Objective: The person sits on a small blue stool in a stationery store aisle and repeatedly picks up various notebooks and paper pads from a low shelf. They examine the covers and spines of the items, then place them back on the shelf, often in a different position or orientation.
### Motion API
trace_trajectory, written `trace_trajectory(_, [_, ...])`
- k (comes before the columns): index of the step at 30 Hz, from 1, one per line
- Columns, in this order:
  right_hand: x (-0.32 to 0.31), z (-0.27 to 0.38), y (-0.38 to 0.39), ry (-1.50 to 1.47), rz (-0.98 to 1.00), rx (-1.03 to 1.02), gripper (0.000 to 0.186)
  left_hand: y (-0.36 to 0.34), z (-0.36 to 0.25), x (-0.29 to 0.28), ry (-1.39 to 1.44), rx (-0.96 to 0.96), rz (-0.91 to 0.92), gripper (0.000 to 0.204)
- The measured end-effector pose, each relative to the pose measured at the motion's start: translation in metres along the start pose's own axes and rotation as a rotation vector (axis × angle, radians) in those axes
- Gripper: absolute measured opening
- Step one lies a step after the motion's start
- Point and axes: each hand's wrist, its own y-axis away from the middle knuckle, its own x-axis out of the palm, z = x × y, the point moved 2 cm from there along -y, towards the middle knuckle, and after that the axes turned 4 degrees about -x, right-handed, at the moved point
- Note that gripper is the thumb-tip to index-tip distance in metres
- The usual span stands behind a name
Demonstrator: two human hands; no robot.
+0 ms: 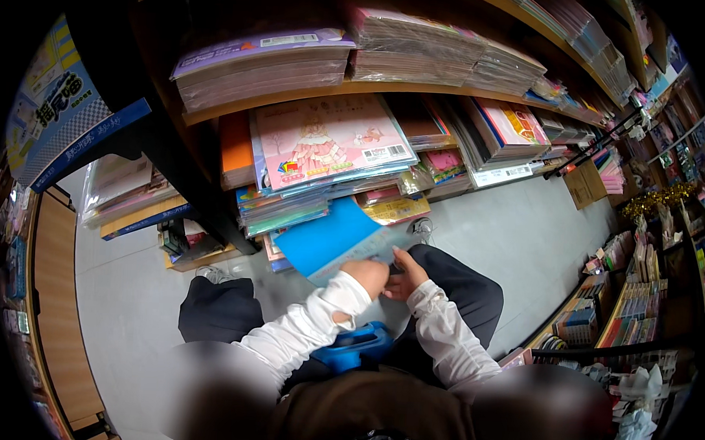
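My left hand [366, 276], fingers curled, is at the near edge of a blue packet of paper [324, 234] with a clear, pale lower section, and holds it. My right hand [403, 277] is closed on its right corner. The packet tilts just in front of stacked coloured paper packs [282, 213] on the low shelf. A large pink pack with a princess picture [325, 136] tops the pile. A blue plastic object [351, 346], perhaps a stool, shows between my forearms.
An upper shelf [374, 87] holds wrapped stacks. A dark upright frame [196, 197] and paper packs [126, 186] stand at left, near a wooden cabinet [58, 286]. Crowded racks [632, 303] line the right side. My bent knees are over the pale floor [128, 305].
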Motion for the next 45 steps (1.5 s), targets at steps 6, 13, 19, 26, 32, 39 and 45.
trace_trajectory(6, [-0.051,-0.012,-0.004,-0.072,-0.056,-0.114,0.023,0.025,-0.034,0.000,0.145,0.100,0.120,0.015])
trace_trajectory(13, [-0.082,0.020,0.083,0.278,-0.178,-0.358,0.023,-0.018,0.046,0.001,0.280,-0.057,-0.028,0.029])
trace_trajectory(19, [-0.085,0.063,0.174,0.414,-0.331,-0.672,0.025,-0.045,0.174,0.099,0.118,-0.640,-0.009,0.037])
trace_trajectory(26, [-0.090,0.092,0.315,-0.048,-0.381,-1.126,0.035,-0.012,0.228,0.158,-0.025,-0.801,-0.215,0.046])
trace_trajectory(32, [-0.095,0.104,0.329,0.603,-0.345,-1.555,0.037,-0.007,0.218,0.150,-0.067,-0.808,-0.158,0.048])
trace_trajectory(39, [-0.010,0.144,0.262,-0.571,0.824,-1.251,0.035,-0.004,0.235,0.155,-0.186,-0.848,-0.075,0.038])
trace_trajectory(45, [0.062,0.147,0.243,-0.602,0.990,-1.083,0.028,-0.015,0.233,0.157,-0.186,-0.782,-0.086,0.035])
